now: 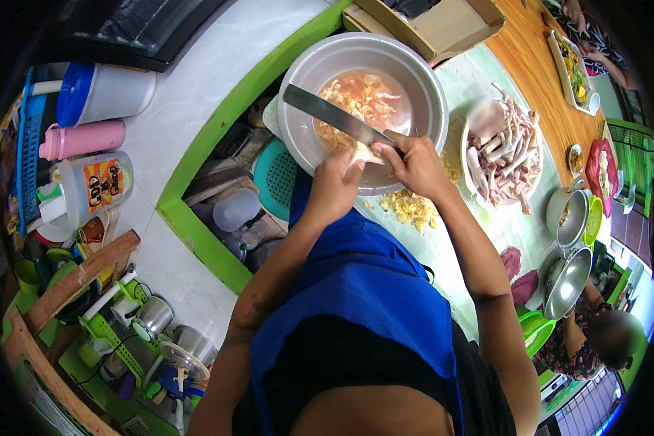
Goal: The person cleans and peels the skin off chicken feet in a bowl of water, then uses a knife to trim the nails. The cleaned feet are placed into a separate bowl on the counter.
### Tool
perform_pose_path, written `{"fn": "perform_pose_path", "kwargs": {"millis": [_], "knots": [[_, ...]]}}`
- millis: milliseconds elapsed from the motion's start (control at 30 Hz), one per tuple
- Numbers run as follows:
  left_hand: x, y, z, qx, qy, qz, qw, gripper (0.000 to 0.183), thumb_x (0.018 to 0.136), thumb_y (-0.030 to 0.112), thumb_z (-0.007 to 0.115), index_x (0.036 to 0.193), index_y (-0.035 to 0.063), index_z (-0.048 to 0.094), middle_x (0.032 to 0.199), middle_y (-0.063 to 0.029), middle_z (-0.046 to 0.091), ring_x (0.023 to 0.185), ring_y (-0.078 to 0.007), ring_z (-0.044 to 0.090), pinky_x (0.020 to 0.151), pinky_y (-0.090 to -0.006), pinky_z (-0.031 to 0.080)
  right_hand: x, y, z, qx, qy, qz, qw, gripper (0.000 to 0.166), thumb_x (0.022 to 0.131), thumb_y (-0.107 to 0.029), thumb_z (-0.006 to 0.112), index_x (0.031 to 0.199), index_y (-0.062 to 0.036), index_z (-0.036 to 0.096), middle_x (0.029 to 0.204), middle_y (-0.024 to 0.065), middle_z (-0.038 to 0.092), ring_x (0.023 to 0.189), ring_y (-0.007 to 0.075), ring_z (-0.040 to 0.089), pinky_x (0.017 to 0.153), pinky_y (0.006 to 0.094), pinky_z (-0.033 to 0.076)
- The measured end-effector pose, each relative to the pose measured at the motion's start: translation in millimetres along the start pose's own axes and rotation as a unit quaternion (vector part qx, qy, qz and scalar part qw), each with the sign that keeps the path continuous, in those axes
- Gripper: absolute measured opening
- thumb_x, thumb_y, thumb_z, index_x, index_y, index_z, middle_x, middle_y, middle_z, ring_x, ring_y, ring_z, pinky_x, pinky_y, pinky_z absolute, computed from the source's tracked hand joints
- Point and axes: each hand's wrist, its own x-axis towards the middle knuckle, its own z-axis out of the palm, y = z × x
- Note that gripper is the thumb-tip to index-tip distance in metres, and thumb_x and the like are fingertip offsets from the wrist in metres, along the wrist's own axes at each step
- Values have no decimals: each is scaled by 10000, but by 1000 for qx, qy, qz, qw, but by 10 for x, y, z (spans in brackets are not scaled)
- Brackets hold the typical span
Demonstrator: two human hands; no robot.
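Observation:
My right hand [413, 163] grips the handle end of a broad-bladed knife [332, 115], whose blade reaches up and left across a large grey basin [300, 65]. My left hand [338, 182] pinches a pale piece of poultry, apparently a chicken foot [366, 153], against the knife's edge over the basin's near side. Pale scraps [373, 98] lie in reddish liquid inside the basin. To the right, a white bowl [471, 191] is heaped with raw chicken feet [504, 152]. Yellowish peelings [411, 208] lie on the table below the basin.
Cardboard boxes [458, 27] stand behind the basin. A teal perforated basket [275, 174] is at its left, below a green-edged counter [196, 147]. Metal pots [569, 218] and a tray of vegetables [575, 76] stand at right. Another person [567, 343] is at lower right; someone else's arms show at upper right.

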Motion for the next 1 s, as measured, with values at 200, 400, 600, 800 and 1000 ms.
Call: {"fn": "perform_pose_path", "kwargs": {"millis": [200, 400, 600, 800, 1000], "knots": [[76, -56, 31, 34, 23, 1, 999, 165, 797, 124, 538, 801, -39, 514, 730, -251, 556, 704, -409, 553, 621, -425, 420, 66, 112, -60, 25, 50, 50, 997, 280, 837, -291, 543, 838, -21, 617, 571, 212, 522, 566, 367, 548, 539, 412, 426], [21, 111, -13, 84, 3, -4, 996, 151, 797, 126, 535, 810, -24, 516, 720, -248, 557, 717, -417, 554, 618, -457, 409, -28, -153, -112, -16, -17, -2, 1000, 252, 814, -269, 567, 760, -27, 612, 582, 202, 528, 565, 364, 533, 525, 416, 411], [19, 41, -49, 111, 47, 11, 993, 151, 802, 123, 525, 833, -25, 524, 720, -254, 560, 725, -431, 548, 639, -468, 413, 122, -33, 49, 8, -17, 7, 1000, 283, 826, -300, 548, 783, -29, 617, 623, 217, 544, 612, 389, 544, 579, 431, 423], [0, -90, -83, 141, 65, 9, 988, 158, 796, 109, 524, 849, -40, 523, 742, -263, 566, 744, -437, 547, 661, -477, 415, 128, -66, 16, 14, 38, 29, 999, 305, 822, -321, 553, 761, -33, 635, 588, 213, 544, 583, 376, 556, 554, 431, 437], [-20, -10, -73, 155, 45, -4, 987, 153, 782, 96, 533, 854, -40, 529, 769, -276, 566, 754, -435, 550, 670, -480, 421, 48, -145, 233, -32, 12, -8, 999, 318, 823, -310, 546, 720, -15, 605, 560, 213, 528, 551, 373, 547, 527, 435, 428]]}}
